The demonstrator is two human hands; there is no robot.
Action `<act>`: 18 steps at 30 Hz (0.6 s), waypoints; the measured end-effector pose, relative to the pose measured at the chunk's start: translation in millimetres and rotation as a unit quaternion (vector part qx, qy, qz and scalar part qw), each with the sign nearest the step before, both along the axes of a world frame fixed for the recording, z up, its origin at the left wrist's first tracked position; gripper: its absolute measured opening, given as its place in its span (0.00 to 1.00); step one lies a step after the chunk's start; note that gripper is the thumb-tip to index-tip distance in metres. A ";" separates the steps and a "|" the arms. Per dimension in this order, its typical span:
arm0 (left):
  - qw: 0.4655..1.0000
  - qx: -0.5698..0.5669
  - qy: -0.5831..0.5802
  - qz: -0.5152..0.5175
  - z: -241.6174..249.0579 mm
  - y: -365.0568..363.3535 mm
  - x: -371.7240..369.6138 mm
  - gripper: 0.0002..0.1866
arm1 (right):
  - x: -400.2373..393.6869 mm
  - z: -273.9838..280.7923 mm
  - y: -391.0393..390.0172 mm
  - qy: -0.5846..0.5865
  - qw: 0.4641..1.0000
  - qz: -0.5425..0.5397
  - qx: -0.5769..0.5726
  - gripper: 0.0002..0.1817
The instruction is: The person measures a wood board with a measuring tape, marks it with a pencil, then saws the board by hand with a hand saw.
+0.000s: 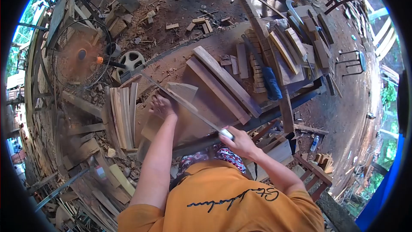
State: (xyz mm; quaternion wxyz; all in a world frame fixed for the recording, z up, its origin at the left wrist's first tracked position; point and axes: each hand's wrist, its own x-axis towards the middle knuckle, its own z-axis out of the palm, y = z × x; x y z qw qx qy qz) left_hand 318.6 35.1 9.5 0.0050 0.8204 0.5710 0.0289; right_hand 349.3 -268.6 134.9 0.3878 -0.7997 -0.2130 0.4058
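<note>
My right hand (240,141) grips the pale handle of a long thin saw blade (184,105) that runs diagonally up and left across a flat wooden piece (182,91) lying on the workbench (201,99). My left hand (162,106) presses down on that wooden piece, just left of the blade. Two long planks (225,81) lie side by side on the bench right of the piece. My orange shirt fills the bottom of the view.
A pedestal fan (81,56) stands at the left. Stacked boards (122,116) lean beside the bench. More planks, a blue-handled tool (270,83) and offcuts crowd the bench's right end. Wood scraps litter the dirt floor. A stool (315,172) sits at lower right.
</note>
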 end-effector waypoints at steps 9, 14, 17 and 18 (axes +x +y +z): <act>0.999 -0.002 -0.031 -0.017 0.7 -2.7 -3.1 0.20 | 12.8 -25.7 70.8 -0.051 0.998 0.021 0.013 0.32; 0.999 -0.023 -0.046 0.007 -21.4 9.6 -9.9 0.22 | 4.4 1.4 -14.8 -0.009 0.999 0.033 -0.011 0.30; 0.997 -0.046 -0.057 0.003 -66.3 26.3 -27.1 0.22 | 15.1 -9.8 17.6 0.007 0.999 0.022 0.031 0.30; 0.984 -0.034 -0.175 -0.008 -93.9 34.0 -38.2 0.23 | 19.3 -15.8 39.2 0.001 0.999 0.019 0.050 0.31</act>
